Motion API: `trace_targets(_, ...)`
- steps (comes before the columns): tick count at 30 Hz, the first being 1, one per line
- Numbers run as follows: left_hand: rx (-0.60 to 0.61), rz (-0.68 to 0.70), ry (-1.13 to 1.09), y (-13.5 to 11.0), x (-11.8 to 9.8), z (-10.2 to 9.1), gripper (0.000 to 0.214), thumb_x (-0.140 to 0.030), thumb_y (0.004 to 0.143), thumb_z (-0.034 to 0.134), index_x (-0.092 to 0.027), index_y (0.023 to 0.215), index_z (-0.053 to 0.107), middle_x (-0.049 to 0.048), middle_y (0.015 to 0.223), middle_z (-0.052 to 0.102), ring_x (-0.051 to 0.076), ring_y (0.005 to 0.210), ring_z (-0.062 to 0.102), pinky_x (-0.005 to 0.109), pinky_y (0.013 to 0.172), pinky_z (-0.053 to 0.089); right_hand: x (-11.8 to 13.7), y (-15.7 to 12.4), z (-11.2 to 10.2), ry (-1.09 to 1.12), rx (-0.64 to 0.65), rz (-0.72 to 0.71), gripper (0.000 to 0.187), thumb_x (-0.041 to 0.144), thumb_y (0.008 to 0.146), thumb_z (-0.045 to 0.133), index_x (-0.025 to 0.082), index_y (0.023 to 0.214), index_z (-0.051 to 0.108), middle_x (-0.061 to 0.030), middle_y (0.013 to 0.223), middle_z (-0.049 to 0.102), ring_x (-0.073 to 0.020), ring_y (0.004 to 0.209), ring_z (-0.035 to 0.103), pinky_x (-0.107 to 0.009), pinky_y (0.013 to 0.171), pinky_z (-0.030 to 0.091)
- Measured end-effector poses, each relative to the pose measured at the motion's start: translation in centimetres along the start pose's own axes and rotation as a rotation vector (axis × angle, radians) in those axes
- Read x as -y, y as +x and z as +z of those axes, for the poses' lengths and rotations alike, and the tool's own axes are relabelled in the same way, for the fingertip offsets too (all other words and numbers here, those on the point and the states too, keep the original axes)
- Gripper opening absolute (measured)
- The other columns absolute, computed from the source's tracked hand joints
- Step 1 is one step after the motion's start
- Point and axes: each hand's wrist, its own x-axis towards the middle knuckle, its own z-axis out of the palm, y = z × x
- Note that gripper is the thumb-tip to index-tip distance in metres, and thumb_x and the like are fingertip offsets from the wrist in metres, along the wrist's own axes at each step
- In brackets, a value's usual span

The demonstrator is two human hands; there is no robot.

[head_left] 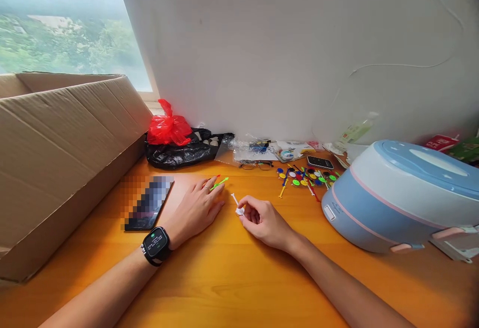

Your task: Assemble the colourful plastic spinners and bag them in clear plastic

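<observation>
My right hand (pixel 264 218) is closed in a pinch on a small white plastic piece (pixel 240 211) with a rounded base. A thin white stick (pixel 234 199) rises from it, tilted to the left; whether the two are joined I cannot tell. My left hand (pixel 198 205) lies on the table with its fingers stretched out. Just beyond its fingertips are a light green plastic stick (pixel 220 183) and a red one (pixel 217 176), partly hidden by the fingers. A smartwatch (pixel 155 244) is on the left wrist.
Coloured discs and sticks (pixel 295 182) lie scattered at the right. A blue and white lunch box (pixel 366 198) stands beside them. A phone (pixel 151 205) lies left of my hands, by a cardboard box (pixel 71 138). Black and red bags (pixel 172 153), glasses (pixel 258 165) and a small black device (pixel 320 162) line the wall.
</observation>
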Motion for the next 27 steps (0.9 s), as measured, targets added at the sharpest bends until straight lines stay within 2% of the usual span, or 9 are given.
trace_targets(5,-0.028,-0.035,-0.054,0.1,0.0,0.6,0.041,-0.025,0.106,0.052,-0.02,0.147,0.058,0.0158,0.161,0.054,0.034,0.134,0.059,0.052,0.113,0.052,-1.5,0.6,-0.2,-0.07,-0.177,0.033,0.018,0.038,0.102,0.066,0.022,0.095,0.071,0.0004,0.076,0.068,-0.0148,0.063,0.056,-0.027,0.059,0.041)
trace_targets(8,-0.047,-0.034,-0.063,0.1,-0.1,0.9,0.039,-0.023,0.105,0.052,-0.019,0.143,0.061,0.0172,0.157,0.057,0.035,0.132,0.06,0.054,0.111,0.054,-2.0,0.8,-0.3,-0.074,-0.214,0.058,0.021,0.04,0.102,0.065,0.022,0.096,0.075,-0.0018,0.081,0.073,-0.0159,0.065,0.059,-0.028,0.06,0.043)
trace_targets(10,-0.075,-0.018,-0.064,0.1,-0.1,1.1,0.041,-0.023,0.105,0.053,-0.018,0.145,0.061,0.0184,0.155,0.058,0.037,0.137,0.057,0.057,0.114,0.051,-1.9,0.8,-0.3,-0.077,-0.185,0.036,0.018,0.038,0.101,0.067,0.022,0.1,0.076,-0.0033,0.088,0.075,-0.0174,0.071,0.064,-0.029,0.065,0.049)
trace_targets(13,-0.094,0.033,-0.13,-0.1,-0.3,1.4,0.047,-0.022,0.104,0.052,-0.019,0.151,0.057,0.0176,0.158,0.057,0.039,0.151,0.046,0.062,0.124,0.041,-1.1,0.6,-0.3,-0.145,-0.124,-0.079,0.016,0.029,0.098,0.07,0.023,0.112,0.075,-0.0077,0.11,0.077,-0.0235,0.098,0.07,-0.037,0.09,0.056)
trace_targets(15,-0.077,0.081,-0.197,-0.2,-0.6,1.5,0.05,-0.022,0.105,0.052,-0.021,0.155,0.054,0.0162,0.161,0.054,0.038,0.156,0.04,0.064,0.128,0.035,-0.5,0.4,-0.3,-0.204,-0.064,-0.168,0.029,0.024,0.096,0.071,0.023,0.125,0.073,-0.0104,0.125,0.075,-0.0273,0.116,0.067,-0.043,0.106,0.053)
trace_targets(17,-0.064,0.118,-0.239,-0.2,-0.9,1.5,0.053,-0.02,0.104,0.051,-0.022,0.157,0.052,0.0157,0.164,0.052,0.038,0.159,0.036,0.066,0.129,0.032,0.1,0.2,-0.5,-0.255,0.012,-0.221,0.044,0.022,0.094,0.073,0.024,0.138,0.067,-0.0118,0.136,0.071,-0.0299,0.128,0.062,-0.048,0.114,0.048)
trace_targets(21,0.016,0.161,-0.245,-0.2,-1.3,1.3,0.06,-0.014,0.102,0.05,-0.025,0.161,0.048,0.0137,0.167,0.048,0.039,0.161,0.032,0.066,0.13,0.03,0.9,0.0,-0.8,-0.303,0.13,-0.267,0.061,0.021,0.093,0.074,0.03,0.152,0.058,-0.0091,0.15,0.065,-0.0312,0.141,0.054,-0.051,0.121,0.043)
trace_targets(24,0.084,0.148,-0.213,-0.1,-1.3,1.3,0.053,-0.024,0.108,0.047,-0.022,0.161,0.049,0.0134,0.166,0.049,0.04,0.161,0.031,0.065,0.13,0.028,0.9,0.1,-1.0,-0.294,0.114,-0.304,0.054,0.022,0.096,0.071,0.029,0.149,0.06,-0.0083,0.148,0.066,-0.0296,0.14,0.056,-0.05,0.122,0.044)
trace_targets(27,0.087,0.087,-0.177,-0.1,-1.4,1.3,0.048,-0.037,0.111,0.047,-0.025,0.156,0.054,0.0118,0.166,0.05,0.043,0.162,0.027,0.071,0.128,0.022,0.6,0.1,-1.2,-0.272,0.07,-0.321,0.045,0.021,0.1,0.067,0.026,0.144,0.063,-0.0096,0.143,0.069,-0.0277,0.134,0.061,-0.046,0.119,0.047)
